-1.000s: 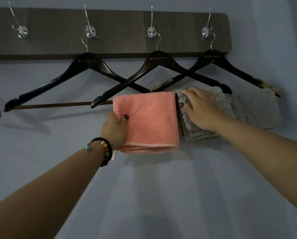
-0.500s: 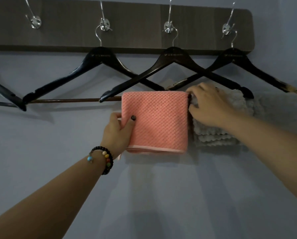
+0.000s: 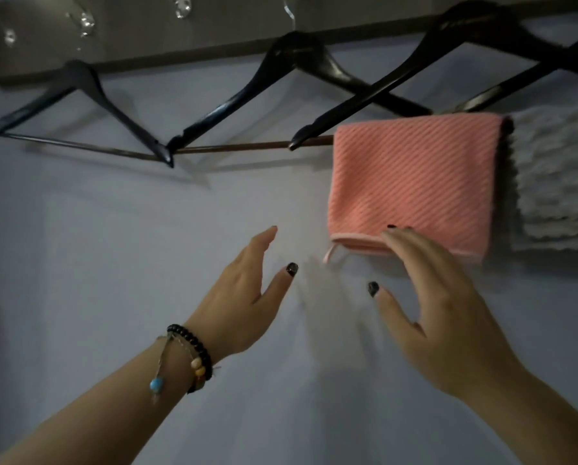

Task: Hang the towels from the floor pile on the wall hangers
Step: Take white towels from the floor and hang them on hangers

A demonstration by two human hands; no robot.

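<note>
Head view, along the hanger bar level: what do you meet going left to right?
Far-left black hanger → middle black hanger → bare wooden bar → pink towel → grey towel at the right edge.

Pink towel [image 3: 411,182] folded over hanger bar [image 3: 247,147]; grey towel [image 3: 559,176] draped just beside.

- No writing, label, brand or number can be read anywhere here.
- The black hangers [image 3: 291,78] are too blurred to show any mark.
- The pink towel [image 3: 411,182] carries only its woven ribbing, no tag text.
</note>
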